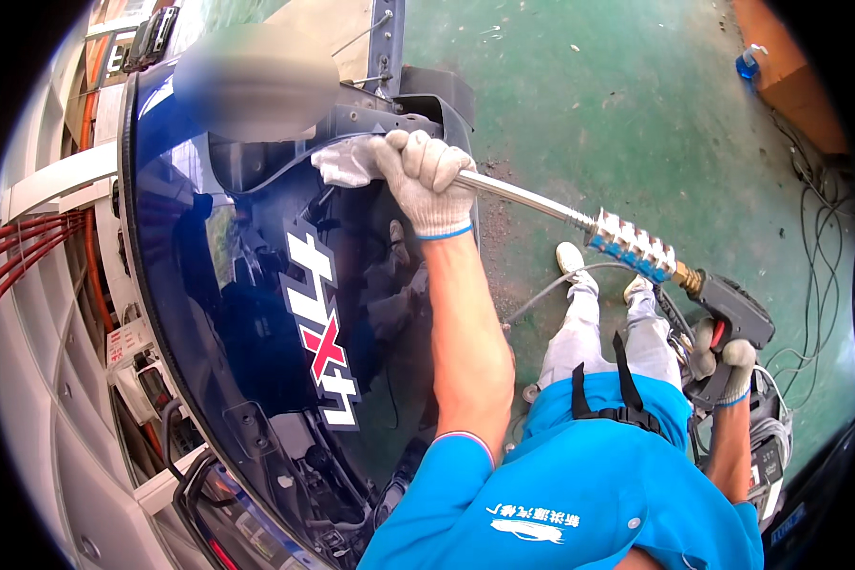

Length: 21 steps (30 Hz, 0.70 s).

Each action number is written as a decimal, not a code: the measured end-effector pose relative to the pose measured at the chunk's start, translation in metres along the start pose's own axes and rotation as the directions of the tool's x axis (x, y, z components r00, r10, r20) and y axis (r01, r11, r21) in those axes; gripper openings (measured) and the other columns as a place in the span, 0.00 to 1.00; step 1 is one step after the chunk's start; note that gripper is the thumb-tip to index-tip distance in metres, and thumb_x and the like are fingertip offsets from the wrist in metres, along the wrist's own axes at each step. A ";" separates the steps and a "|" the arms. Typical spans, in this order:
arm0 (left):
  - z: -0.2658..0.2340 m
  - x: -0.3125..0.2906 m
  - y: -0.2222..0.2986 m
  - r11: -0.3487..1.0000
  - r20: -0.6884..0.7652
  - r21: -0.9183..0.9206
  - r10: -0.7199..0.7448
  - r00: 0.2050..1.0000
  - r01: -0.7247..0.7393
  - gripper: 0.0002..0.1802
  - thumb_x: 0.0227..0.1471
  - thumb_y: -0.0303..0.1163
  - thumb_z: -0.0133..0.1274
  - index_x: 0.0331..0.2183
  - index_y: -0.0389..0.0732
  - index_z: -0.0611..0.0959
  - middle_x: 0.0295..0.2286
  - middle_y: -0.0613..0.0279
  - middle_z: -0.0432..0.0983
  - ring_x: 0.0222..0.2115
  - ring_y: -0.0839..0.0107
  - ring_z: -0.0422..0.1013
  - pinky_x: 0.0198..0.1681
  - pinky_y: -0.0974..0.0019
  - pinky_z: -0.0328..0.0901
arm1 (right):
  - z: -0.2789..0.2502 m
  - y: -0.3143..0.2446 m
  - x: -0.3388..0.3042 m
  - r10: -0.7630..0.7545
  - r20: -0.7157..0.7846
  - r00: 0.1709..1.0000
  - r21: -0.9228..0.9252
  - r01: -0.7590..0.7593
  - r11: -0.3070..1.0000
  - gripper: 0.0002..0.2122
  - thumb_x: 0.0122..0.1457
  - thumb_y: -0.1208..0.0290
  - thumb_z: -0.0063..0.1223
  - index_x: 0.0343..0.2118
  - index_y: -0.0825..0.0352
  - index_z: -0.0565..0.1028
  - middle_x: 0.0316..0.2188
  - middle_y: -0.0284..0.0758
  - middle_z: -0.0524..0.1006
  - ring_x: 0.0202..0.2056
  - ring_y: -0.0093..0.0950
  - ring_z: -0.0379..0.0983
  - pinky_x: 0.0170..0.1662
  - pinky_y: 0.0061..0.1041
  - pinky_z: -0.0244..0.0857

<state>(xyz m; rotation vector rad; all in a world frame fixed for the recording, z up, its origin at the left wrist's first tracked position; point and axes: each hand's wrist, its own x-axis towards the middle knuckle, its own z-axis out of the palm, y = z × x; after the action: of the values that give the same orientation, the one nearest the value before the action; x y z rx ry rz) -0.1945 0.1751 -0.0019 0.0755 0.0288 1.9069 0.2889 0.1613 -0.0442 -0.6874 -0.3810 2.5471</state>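
A pistol-gripped slide-hammer dent puller (pixel 632 245), with a long metal rod and a ridged silver-and-blue weight, spans both of my hands. My left hand (pixel 430 185), in a whitish knit glove, is closed round the far end of the rod, with a crumpled white cloth (pixel 345 162) next to its thumb side. The rod's tip is hidden there. My right hand (pixel 729 366), also gloved, grips the dark handle by a red trigger, low on the right. Beneath my left hand is a glossy dark blue vehicle panel (pixel 247 313), near its black wheel-arch trim (pixel 256 169).
White and red decal lettering (pixel 325 328) runs along the panel. Dark cables (pixel 817 247) lie on the green floor (pixel 589 104) at right. A wheeled machine with coiled cable (pixel 768 446) stands by my right arm. Red hoses (pixel 33 252) and white framing line the left.
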 end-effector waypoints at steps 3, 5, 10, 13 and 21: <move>-0.003 0.001 -0.006 0.997 0.102 -0.081 0.019 0.995 -0.010 0.23 0.63 0.50 0.50 0.23 0.44 0.75 0.12 0.75 0.49 0.10 0.81 0.48 0.14 0.75 0.52 | 0.020 -0.003 0.003 -0.065 -0.046 0.997 -0.111 0.060 0.992 0.22 0.45 0.59 0.68 0.27 0.78 0.75 0.14 0.40 0.73 0.12 0.32 0.68 0.17 0.30 0.67; 0.003 0.004 -0.002 0.999 -0.028 -0.022 -0.024 0.999 0.023 0.24 0.64 0.49 0.49 0.20 0.45 0.72 0.12 0.75 0.49 0.10 0.81 0.48 0.14 0.74 0.52 | 0.012 -0.004 0.006 -0.043 -0.040 0.998 -0.018 0.042 0.999 0.21 0.45 0.60 0.67 0.27 0.78 0.75 0.14 0.39 0.73 0.12 0.31 0.68 0.17 0.29 0.67; 0.058 0.000 -0.036 0.745 -0.545 0.661 0.557 0.626 -0.088 0.11 0.64 0.37 0.52 0.31 0.44 0.72 0.18 0.76 0.55 0.15 0.82 0.52 0.20 0.75 0.56 | 0.006 -0.012 0.009 -0.044 -0.031 0.999 0.090 0.047 0.995 0.19 0.47 0.64 0.64 0.29 0.80 0.74 0.12 0.39 0.69 0.09 0.28 0.62 0.12 0.28 0.61; 0.064 0.007 -0.033 0.725 -0.479 0.681 0.550 0.684 -0.106 0.10 0.64 0.37 0.52 0.34 0.42 0.75 0.20 0.75 0.60 0.16 0.81 0.55 0.21 0.75 0.57 | -0.012 -0.011 0.017 -0.050 0.091 0.995 0.128 0.038 0.991 0.20 0.47 0.65 0.64 0.32 0.81 0.73 0.12 0.40 0.69 0.09 0.29 0.61 0.12 0.28 0.61; 0.071 0.008 -0.025 0.698 -0.491 0.708 0.597 0.635 -0.109 0.11 0.63 0.38 0.53 0.35 0.40 0.75 0.20 0.73 0.63 0.17 0.80 0.57 0.22 0.73 0.59 | -0.001 -0.020 0.023 0.031 0.078 0.996 0.077 -0.037 0.996 0.20 0.48 0.62 0.64 0.31 0.77 0.72 0.13 0.39 0.70 0.13 0.33 0.65 0.19 0.33 0.60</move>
<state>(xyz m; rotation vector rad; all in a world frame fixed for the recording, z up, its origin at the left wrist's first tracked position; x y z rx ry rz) -0.1686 0.1903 0.0675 -0.2246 1.2889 2.1646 0.2793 0.1901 -0.0471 -0.5724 -0.2954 2.6112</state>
